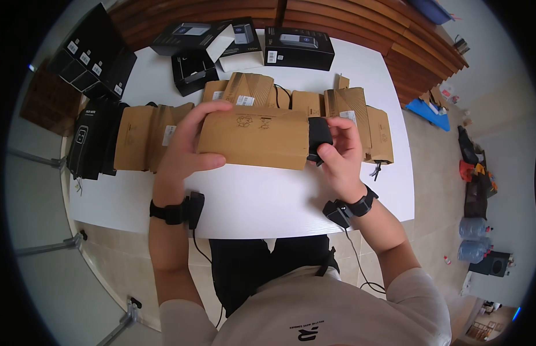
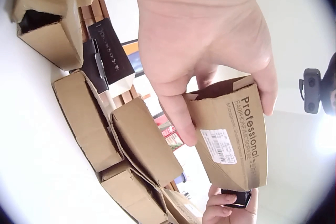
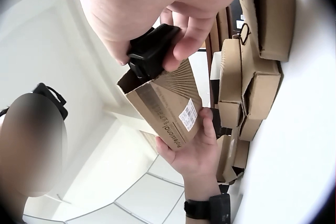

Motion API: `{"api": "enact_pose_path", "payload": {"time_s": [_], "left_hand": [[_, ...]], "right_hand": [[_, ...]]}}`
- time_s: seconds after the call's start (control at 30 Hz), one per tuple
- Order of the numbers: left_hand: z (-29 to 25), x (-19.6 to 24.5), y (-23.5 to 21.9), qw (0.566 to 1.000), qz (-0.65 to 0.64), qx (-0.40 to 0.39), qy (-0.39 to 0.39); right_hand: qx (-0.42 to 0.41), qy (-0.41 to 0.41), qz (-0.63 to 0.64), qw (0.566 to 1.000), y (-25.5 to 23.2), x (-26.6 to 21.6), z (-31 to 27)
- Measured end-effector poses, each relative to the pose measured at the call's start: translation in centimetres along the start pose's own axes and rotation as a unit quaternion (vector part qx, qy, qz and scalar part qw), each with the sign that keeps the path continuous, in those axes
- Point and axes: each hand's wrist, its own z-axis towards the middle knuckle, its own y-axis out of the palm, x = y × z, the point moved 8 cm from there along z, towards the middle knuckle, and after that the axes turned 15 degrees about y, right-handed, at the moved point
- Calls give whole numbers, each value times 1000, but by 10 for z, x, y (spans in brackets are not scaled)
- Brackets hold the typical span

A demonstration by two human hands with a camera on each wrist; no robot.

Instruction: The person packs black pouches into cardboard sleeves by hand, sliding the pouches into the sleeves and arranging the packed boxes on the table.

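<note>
Both hands hold a brown cardboard box (image 1: 253, 138) up over the near half of the white table. My left hand (image 1: 186, 147) grips its left end, thumb on the near side and fingers at the far side. Print reading "Professional EARPHONE/MICROPHONE" and a white barcode label (image 2: 218, 146) show on its other face. At the right end my right hand (image 1: 345, 154) pinches a black plastic device (image 3: 150, 53) between thumb and fingers. Part of the device sticks out of the box's open end (image 3: 128, 81); the rest is hidden inside.
More brown cardboard boxes (image 1: 132, 138) stand in a row across the white table (image 1: 245, 196), behind and beside the held box. Black product boxes (image 1: 299, 49) stand along the back, with a taller black carton (image 1: 95, 55) at the back left. Cables run from both wrist cameras.
</note>
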Motion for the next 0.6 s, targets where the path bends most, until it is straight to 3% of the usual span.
{"api": "enact_pose_path", "payload": {"time_s": [0.2,0.43,0.6], "left_hand": [[-1,-1,1,999,-18,3,-40],[1,-9,2,999,-34,-27,-2],[4,-9,-4,998,-29,-25,41]], "right_hand": [[19,-14,-32,999,-2,0,-1],[-4,-28,-36,999,1,-1,-6],[-49,-86,-87,991,16,-14,-8]]}}
